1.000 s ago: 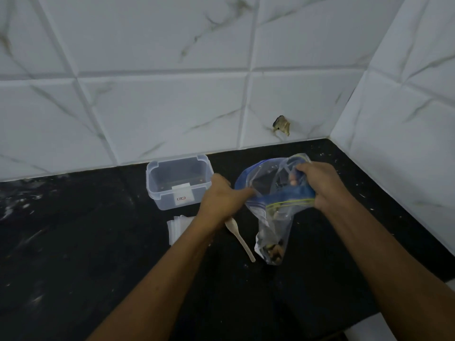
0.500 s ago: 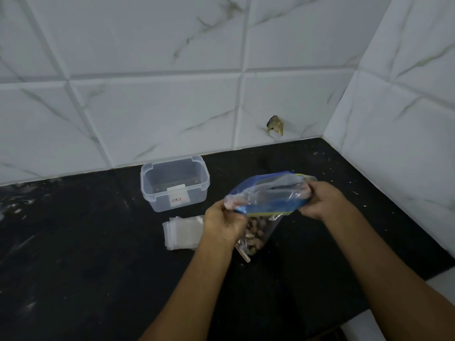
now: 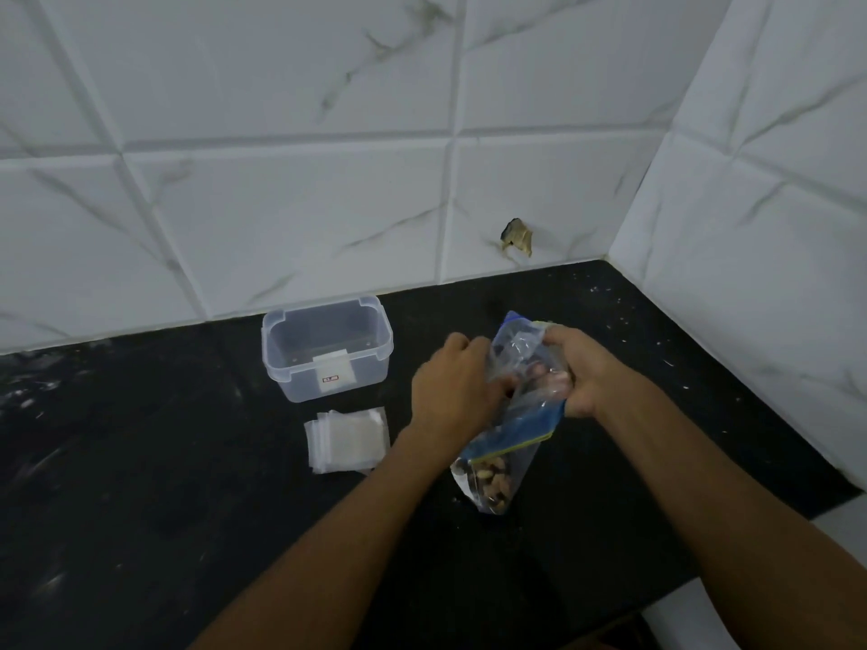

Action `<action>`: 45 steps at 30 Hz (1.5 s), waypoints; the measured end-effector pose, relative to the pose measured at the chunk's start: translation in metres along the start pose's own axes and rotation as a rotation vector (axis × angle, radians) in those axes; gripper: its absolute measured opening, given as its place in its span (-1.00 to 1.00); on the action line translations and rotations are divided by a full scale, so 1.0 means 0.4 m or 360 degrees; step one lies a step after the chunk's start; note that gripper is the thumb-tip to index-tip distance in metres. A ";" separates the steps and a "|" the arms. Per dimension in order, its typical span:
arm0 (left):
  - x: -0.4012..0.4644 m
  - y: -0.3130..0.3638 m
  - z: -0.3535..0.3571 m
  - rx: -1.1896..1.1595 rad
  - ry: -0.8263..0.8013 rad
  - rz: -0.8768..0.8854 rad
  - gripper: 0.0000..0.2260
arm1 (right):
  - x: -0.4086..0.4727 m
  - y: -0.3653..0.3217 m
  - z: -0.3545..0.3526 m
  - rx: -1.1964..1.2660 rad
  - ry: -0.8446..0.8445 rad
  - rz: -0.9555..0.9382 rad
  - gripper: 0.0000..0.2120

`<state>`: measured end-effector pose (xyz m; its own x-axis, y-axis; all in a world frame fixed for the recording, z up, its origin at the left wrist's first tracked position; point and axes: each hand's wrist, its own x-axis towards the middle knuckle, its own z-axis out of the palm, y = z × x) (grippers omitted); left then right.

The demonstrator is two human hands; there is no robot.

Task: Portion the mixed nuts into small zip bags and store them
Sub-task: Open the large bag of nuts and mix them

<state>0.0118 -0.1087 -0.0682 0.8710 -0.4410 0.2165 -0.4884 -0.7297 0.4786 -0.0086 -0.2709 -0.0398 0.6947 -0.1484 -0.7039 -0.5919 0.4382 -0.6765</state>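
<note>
Black countertop (image 3: pixel 140 485), speckled, with pale smears and white flecks toward the left side and the back right corner. White marble-look wall tiles (image 3: pixel 291 218) with grey veining behind it, meeting a second tiled wall (image 3: pixel 760 227) on the right to form a corner. Chipped brownish hole (image 3: pixel 517 236) in the back tile, low down, just above the counter edge.

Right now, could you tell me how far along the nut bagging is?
Nothing is portioned yet. The small zip bags lie flat in a stack, and the clear tub looks empty. In hand: the left hand and the right hand both grip the top of the big nut bag. Filling, sealing and storing are all left.
</note>
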 end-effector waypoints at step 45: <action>-0.023 -0.114 -0.017 -0.2784 -0.0263 -0.1994 -0.78 | -0.004 0.107 -0.030 0.0525 0.0084 0.0030 -0.72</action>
<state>0.0266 -0.0680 -0.0864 0.5536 -0.3393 -0.7605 0.8033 0.4582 0.3804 -0.0399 -0.2625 -0.0700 0.6575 -0.1794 -0.7318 -0.4345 0.7032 -0.5628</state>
